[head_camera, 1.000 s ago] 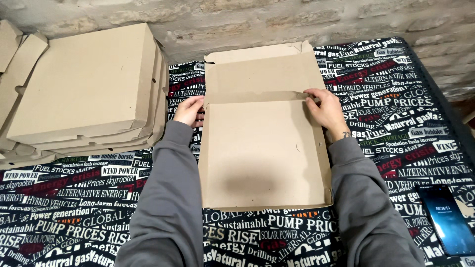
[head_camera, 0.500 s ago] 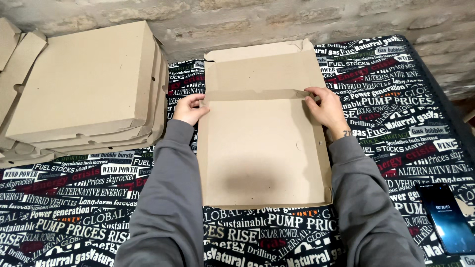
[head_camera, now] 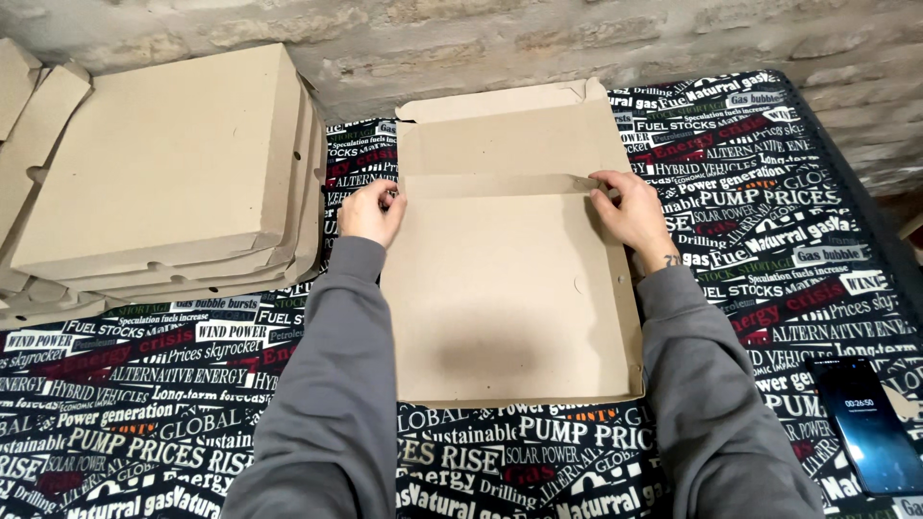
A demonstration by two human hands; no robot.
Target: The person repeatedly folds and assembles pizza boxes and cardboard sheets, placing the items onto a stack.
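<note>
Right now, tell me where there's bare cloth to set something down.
Free: the printed cloth right of the flat cardboard box, above the phone; also the near strip below the box stack, left of the left sleeve. Crowded: the gap between stack and flat box, where the left hand sits.

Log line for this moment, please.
left hand: on box blank left edge | right hand: pinching fold strip | folded boxes: stacked left

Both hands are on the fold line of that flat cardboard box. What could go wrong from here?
The left hand and right hand pinch opposite ends of the crease on the flat cardboard box; uneven pressure could fold it crooked or tear an edge. The phone lies near the right elbow and might get knocked.
</note>
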